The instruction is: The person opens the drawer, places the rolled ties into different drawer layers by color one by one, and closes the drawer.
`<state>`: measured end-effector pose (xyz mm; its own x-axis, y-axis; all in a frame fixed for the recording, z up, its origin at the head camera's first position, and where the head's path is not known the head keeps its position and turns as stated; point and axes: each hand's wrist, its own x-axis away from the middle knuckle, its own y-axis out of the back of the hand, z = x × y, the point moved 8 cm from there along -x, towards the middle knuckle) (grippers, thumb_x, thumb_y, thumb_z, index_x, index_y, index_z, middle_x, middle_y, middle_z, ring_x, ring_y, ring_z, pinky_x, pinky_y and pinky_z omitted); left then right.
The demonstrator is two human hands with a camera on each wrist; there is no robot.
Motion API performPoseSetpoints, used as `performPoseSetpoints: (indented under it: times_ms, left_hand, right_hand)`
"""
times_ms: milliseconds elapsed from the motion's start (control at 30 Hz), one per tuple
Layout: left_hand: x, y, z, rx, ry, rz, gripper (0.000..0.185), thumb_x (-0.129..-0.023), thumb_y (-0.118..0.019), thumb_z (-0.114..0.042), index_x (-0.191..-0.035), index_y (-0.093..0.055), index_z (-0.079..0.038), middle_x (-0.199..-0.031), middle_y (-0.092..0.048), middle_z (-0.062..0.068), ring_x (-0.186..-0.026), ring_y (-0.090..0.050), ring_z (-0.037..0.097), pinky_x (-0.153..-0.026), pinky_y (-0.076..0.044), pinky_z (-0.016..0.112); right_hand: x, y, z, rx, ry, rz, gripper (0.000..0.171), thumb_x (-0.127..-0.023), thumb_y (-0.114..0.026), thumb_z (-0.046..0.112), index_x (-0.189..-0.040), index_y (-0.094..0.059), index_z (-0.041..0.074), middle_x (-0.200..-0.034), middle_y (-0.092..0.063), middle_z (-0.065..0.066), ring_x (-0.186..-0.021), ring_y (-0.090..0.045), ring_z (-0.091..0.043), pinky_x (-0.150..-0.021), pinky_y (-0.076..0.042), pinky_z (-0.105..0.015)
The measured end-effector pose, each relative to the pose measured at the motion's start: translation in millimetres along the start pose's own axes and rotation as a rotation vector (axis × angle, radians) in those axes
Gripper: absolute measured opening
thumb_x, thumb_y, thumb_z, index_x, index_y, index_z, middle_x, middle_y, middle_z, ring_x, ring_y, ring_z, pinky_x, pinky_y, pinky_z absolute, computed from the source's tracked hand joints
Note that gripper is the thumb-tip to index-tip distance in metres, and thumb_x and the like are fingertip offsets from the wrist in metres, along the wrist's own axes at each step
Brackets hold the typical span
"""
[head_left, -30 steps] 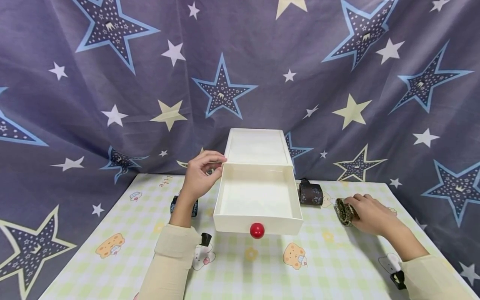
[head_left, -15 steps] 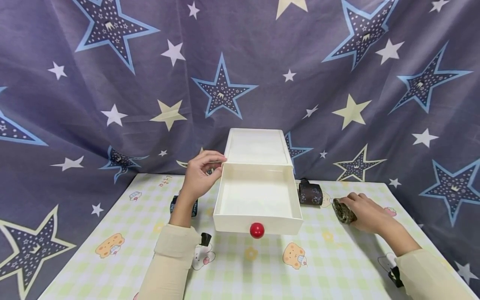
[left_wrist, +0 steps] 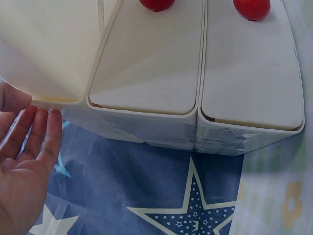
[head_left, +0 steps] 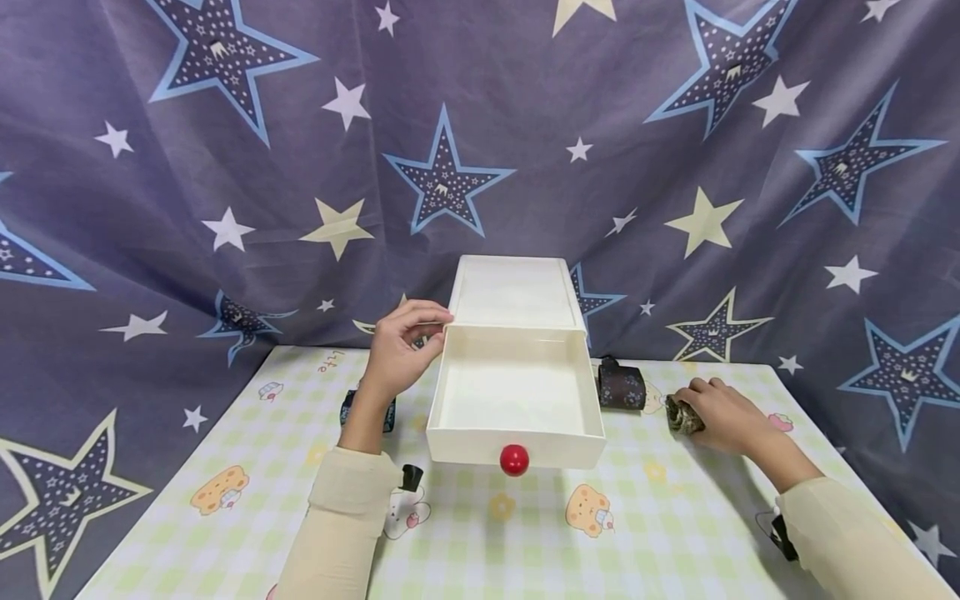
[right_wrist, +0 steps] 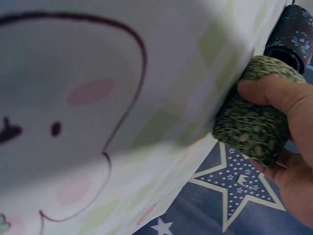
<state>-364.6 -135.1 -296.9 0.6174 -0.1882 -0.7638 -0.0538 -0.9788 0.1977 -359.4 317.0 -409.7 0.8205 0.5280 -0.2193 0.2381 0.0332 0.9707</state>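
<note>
A white cabinet [head_left: 517, 292] has its top drawer [head_left: 517, 446] pulled out, with a red knob [head_left: 514, 460] on the front. My left hand [head_left: 401, 350] touches the cabinet's left side near the drawer, fingers fairly straight in the left wrist view, where two lower drawer fronts [left_wrist: 146, 58] show as closed. At the right of the table, my right hand [head_left: 727, 421] grips a camouflage-patterned roll [head_left: 682, 415]. The right wrist view shows my thumb across the roll [right_wrist: 254, 122] and fingers on its far side. The drawer's visible floor is bare.
A dark floral cylinder [head_left: 622, 389] lies right of the cabinet, left of the camouflage roll. Another dark blue patterned item [head_left: 389, 414] is partly hidden behind my left wrist. A starry curtain [head_left: 525, 125] hangs behind the checked tablecloth [head_left: 525, 542].
My right hand has shifted slightly left and back with the camouflage roll, which has turned a little. My left hand and the drawer stay where they were.
</note>
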Motion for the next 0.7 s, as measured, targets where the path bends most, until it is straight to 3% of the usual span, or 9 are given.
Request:
performPoseSetpoints:
  times_ms: [300, 700]
  left_hand:
    - [0.7, 0.2, 1.3, -0.004, -0.002, 0.002, 0.024, -0.089, -0.066, 0.015, -0.108, -0.075, 0.005, -0.115, -0.065, 0.015, -0.105, -0.066, 0.025, -0.09, -0.061, 0.033]
    - [0.0, -0.2, 2.1, 0.008, -0.011, -0.001, 0.023, -0.088, -0.065, 0.015, -0.107, -0.074, 0.005, -0.114, -0.065, 0.014, -0.104, -0.067, 0.024, -0.09, -0.062, 0.039]
  right_hand:
    - [-1.3, -5.6, -7.8, 0.002, -0.012, -0.001, 0.056, -0.064, -0.09, 0.006, -0.116, -0.068, 0.004, -0.104, -0.062, -0.014, -0.089, -0.058, -0.036, -0.079, -0.055, -0.055]
    - [-3.3, -2.2, -11.4, 0.063, -0.021, 0.001, 0.057, -0.069, -0.091, 0.015, -0.118, -0.065, 0.004, -0.102, -0.06, -0.012, -0.086, -0.055, -0.034, -0.072, -0.052, -0.051]
